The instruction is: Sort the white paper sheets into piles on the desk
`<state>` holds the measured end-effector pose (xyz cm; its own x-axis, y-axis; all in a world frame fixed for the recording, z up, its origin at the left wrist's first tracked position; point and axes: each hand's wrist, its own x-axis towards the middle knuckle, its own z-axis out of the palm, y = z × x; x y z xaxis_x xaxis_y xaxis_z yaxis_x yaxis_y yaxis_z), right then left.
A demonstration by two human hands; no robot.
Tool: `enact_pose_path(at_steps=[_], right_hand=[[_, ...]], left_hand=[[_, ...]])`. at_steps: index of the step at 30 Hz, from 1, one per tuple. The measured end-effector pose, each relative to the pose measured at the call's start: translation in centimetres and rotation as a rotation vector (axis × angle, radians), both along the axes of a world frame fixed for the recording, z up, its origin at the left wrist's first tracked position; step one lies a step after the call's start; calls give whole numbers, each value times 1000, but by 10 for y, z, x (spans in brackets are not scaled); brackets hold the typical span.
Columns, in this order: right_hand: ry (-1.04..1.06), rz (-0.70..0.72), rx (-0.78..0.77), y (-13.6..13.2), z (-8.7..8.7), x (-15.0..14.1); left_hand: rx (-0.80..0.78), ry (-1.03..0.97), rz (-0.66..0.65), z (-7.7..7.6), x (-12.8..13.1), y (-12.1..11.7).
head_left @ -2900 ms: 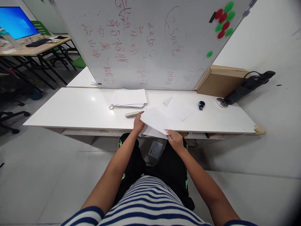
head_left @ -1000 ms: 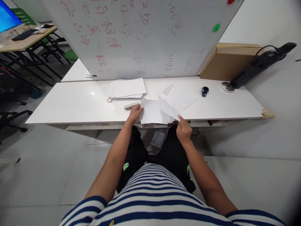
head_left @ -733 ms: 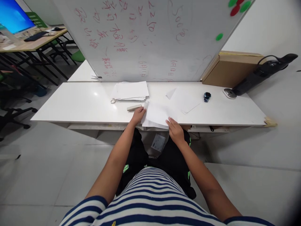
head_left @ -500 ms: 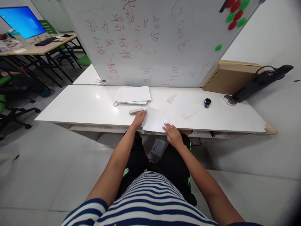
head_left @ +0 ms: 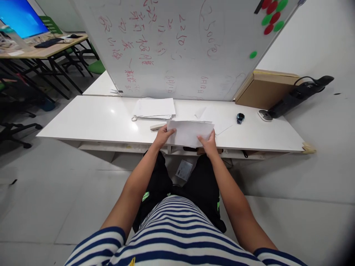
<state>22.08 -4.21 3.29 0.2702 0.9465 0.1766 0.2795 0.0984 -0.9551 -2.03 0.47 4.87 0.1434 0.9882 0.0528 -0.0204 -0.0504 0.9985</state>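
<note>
Between my hands are sheets of white paper (head_left: 190,133), raised at the front edge of the white desk. My left hand (head_left: 164,136) is closed on their left edge, thumb on top. My right hand (head_left: 208,143) grips the right edge in the same way. How many sheets there are I cannot tell. Just behind my left hand lies a light-coloured stapler (head_left: 156,127), partly hidden by the hand. A stack of white paper (head_left: 155,108) rests farther back on the left, with a small whitish object (head_left: 134,118) at its front left corner.
A whiteboard (head_left: 183,70) with red writing stands along the back of the desk (head_left: 97,118). On the right are a dark watch (head_left: 240,118), a computer mouse (head_left: 265,115), a black bottle (head_left: 299,95) and a cardboard box (head_left: 263,88). A folded paper piece (head_left: 200,112) lies behind my right hand.
My right hand has moved from resting flat at the paper's near corner to gripping its right edge. The paper is now lifted and held between both hands. The view has shifted slightly.
</note>
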Motion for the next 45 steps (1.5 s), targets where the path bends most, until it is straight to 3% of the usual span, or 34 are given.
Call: enact_pose_path(at_steps=[3, 5, 7, 9, 14, 18, 24, 27, 30, 33, 36, 40, 45], right_hand=[[280, 109, -23, 15, 23, 10], [322, 134, 14, 21, 37, 13], [315, 163, 36, 23, 44, 11], [294, 184, -11, 23, 41, 6], [205, 127, -192, 20, 20, -5], [62, 72, -137, 16, 13, -1], [-68, 65, -158, 4, -8, -7], [-101, 12, -133, -6, -9, -11], [-104, -3, -134, -19, -2, -9], [-56, -35, -175, -33, -4, 0], [59, -59, -251, -42, -16, 7], [242, -59, -381, -48, -29, 7], [361, -22, -459, -48, -25, -6]], left_hand=[[82, -43, -9, 29, 2, -3], [120, -25, 8, 44, 3, -2], [133, 5, 25, 50, 4, 1], [111, 57, 39, 44, 8, 3], [43, 273, 125, 12, 20, -1], [123, 319, 130, 0, 23, -5], [37, 413, 148, -18, 18, -7], [71, 399, 112, -17, 16, -12], [152, 416, 110, -4, 10, -13], [255, 491, 347, 11, -4, -7], [269, 650, 546, 10, -23, 7], [182, 870, 461, -9, -45, 25], [246, 900, 339, -21, -57, 33]])
